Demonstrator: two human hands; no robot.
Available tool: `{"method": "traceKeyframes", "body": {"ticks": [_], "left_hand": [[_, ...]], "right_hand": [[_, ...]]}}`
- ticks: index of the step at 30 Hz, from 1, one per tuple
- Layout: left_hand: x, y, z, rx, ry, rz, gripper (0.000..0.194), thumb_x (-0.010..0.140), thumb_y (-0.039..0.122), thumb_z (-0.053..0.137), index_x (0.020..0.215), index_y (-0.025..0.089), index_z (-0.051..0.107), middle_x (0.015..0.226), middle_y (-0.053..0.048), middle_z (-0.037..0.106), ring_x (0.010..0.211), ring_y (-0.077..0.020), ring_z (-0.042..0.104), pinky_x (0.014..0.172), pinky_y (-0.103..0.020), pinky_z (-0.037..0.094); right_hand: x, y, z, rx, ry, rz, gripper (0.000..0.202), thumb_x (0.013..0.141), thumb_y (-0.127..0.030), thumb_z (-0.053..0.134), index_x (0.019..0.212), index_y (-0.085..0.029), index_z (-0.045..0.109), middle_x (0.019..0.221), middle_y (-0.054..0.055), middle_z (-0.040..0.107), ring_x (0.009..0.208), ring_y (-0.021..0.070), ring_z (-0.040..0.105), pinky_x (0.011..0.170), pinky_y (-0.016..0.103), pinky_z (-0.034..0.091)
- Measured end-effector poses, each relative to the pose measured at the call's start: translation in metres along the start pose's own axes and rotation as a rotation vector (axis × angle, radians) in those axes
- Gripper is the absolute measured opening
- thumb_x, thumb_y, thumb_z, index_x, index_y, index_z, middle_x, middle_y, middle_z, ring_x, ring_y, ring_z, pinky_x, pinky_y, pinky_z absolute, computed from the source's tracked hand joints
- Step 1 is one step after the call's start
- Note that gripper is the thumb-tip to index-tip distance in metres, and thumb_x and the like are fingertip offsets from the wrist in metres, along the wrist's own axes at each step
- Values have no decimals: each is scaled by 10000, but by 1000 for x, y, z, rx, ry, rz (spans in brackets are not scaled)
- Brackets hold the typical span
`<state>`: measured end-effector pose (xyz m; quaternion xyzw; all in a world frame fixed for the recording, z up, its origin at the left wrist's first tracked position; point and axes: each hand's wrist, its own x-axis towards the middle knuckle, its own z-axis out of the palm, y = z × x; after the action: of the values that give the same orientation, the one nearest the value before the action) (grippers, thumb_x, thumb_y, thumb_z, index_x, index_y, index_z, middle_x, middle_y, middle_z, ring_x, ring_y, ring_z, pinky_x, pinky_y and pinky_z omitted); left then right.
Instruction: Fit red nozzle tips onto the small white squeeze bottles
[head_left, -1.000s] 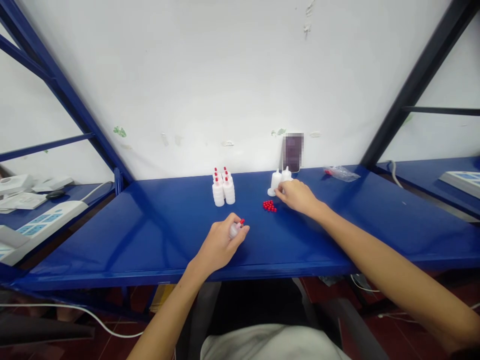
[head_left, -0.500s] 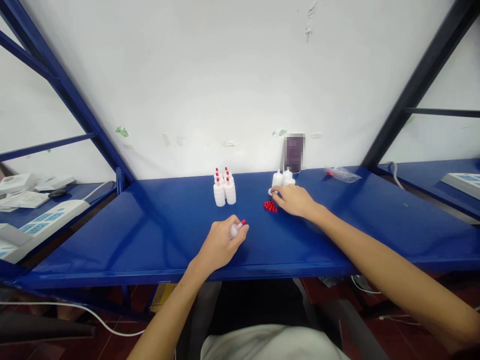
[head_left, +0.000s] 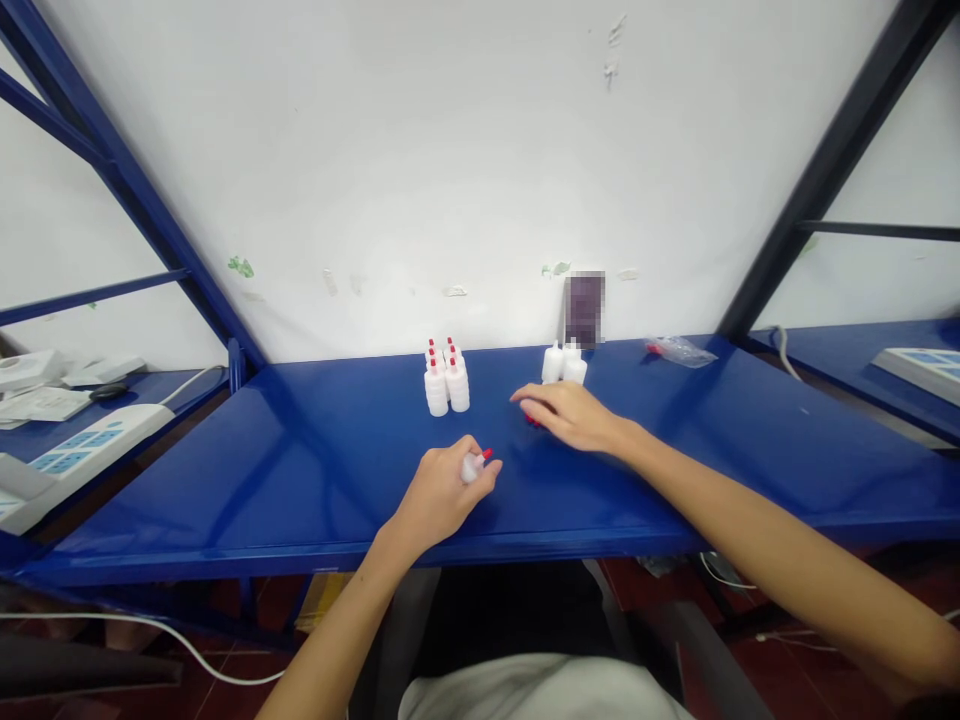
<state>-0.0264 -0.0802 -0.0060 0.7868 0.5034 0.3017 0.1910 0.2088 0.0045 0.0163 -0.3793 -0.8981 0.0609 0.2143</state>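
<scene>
My left hand (head_left: pixel 444 492) is closed around a small white squeeze bottle (head_left: pixel 469 469), whose red tip cap (head_left: pixel 487 455) points up and to the right. Over a pile of small red caps (head_left: pixel 533 420) hovers my right hand (head_left: pixel 570 415), its fingers stretched to the left and slightly apart. Most of the pile is hidden beneath it, and nothing shows in its fingers. Just behind that hand stand several white bottles (head_left: pixel 553 364) without red caps. Left of them, several white bottles with red caps (head_left: pixel 437 393) stand upright in a close group.
A phone (head_left: pixel 584 310) leans on the wall behind the uncapped bottles. To its right lies a clear plastic bag (head_left: pixel 681 351) with something red in it. The blue table (head_left: pixel 300 460) has a power strip (head_left: pixel 97 440) beyond its left side.
My right hand has moved from the uncapped bottles toward the near left, over the red caps, and its fingers have spread. My left hand stays nearly in place with its bottle.
</scene>
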Motion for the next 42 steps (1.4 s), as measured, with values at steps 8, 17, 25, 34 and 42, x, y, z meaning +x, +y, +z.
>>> {"method": "traceKeyframes", "body": {"ticks": [8,17,25,34,42], "left_hand": [[0,-4,1,45,-43,104,193,912,275,502,761,210,400,652,54,497,563,-117,394,579,-254,273],[-3,-3,2,134,-14,258,169,972,246,419,810,204,438,768,16,543,634,-126,457,620,-256,334],[-3,-1,0,162,-39,219,163,1011,334,416,955,224,523,885,13,621,743,-138,557,696,-261,381],[-2,2,-2,143,-51,191,207,1006,354,418,933,215,552,843,11,635,717,-141,562,671,-264,368],[-2,2,-2,129,-58,185,195,1006,353,425,938,216,546,872,16,650,738,-140,572,674,-261,360]], "right_hand": [[-3,-48,25,0,19,-497,324,1040,-348,321,891,-170,547,807,29,586,605,130,437,600,269,335],[-4,-50,31,471,-55,-324,341,1034,-322,317,720,-203,382,667,-32,454,582,103,389,588,250,327],[5,10,-12,62,242,104,228,984,-339,355,834,-206,462,744,19,564,648,163,479,623,285,313],[9,34,-13,-508,-16,499,325,994,-324,350,1147,-180,598,973,152,711,868,298,676,641,321,369],[11,29,-11,-569,-87,513,398,1029,-289,239,1230,-142,550,939,195,701,869,318,696,696,355,435]]}}
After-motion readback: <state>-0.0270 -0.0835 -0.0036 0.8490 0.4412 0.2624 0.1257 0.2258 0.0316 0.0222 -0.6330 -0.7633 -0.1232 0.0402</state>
